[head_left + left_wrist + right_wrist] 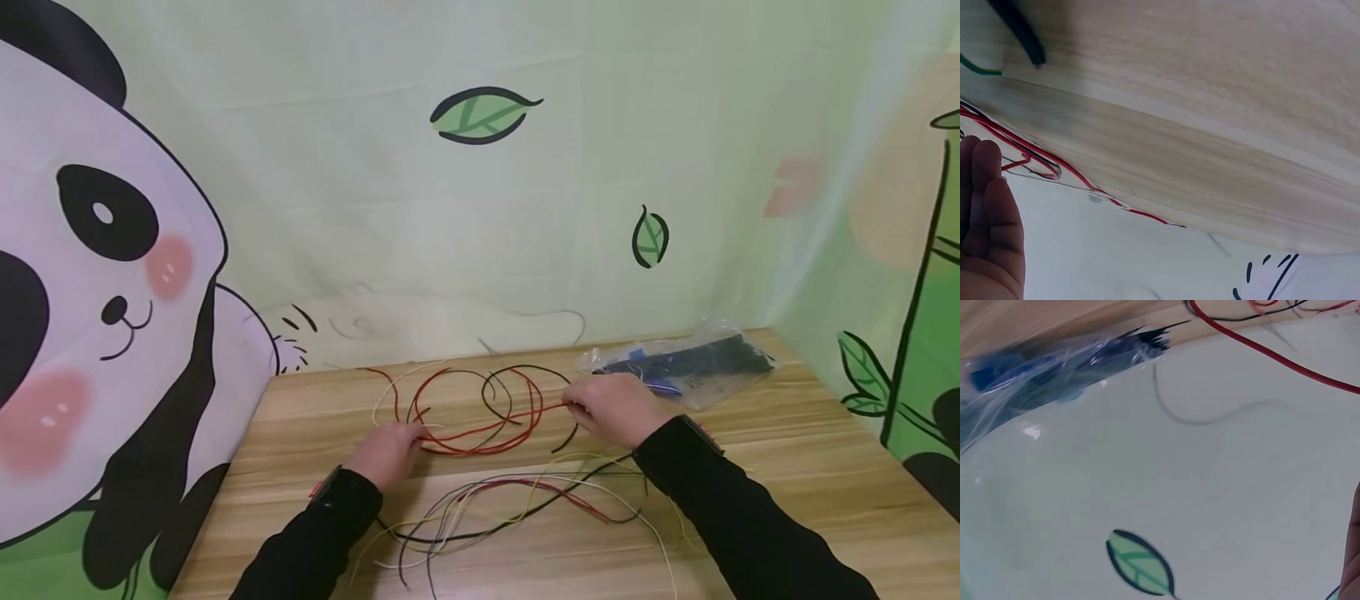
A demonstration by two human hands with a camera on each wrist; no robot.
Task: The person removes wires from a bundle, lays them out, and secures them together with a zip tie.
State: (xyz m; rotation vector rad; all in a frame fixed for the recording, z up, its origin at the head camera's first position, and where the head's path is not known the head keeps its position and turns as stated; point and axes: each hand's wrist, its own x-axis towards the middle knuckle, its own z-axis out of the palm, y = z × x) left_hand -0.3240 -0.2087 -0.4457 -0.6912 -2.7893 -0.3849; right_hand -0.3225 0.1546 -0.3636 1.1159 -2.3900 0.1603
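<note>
My right hand (618, 408) pinches a red wire (552, 408) toward the back of the table. From there the wire runs left to my left hand (386, 454), whose thumb and fingertips hold it low over the wood. Between the hands lie loose loops of red wire (480, 452) and black wire (536, 367). In the left wrist view the fingers (986, 165) are bent toward the thumb, with red wire (1017, 164) coming out beside them. The right wrist view shows a taut red wire (1272, 357), but only a sliver of that hand.
Nearer me, a loose spread of black, red, white and yellow wires (517, 521) lies on the wooden table (247, 508). A clear plastic bag (750, 379) with a dark bundle sits at the back right. A printed cloth backdrop (360, 208) rises behind the table.
</note>
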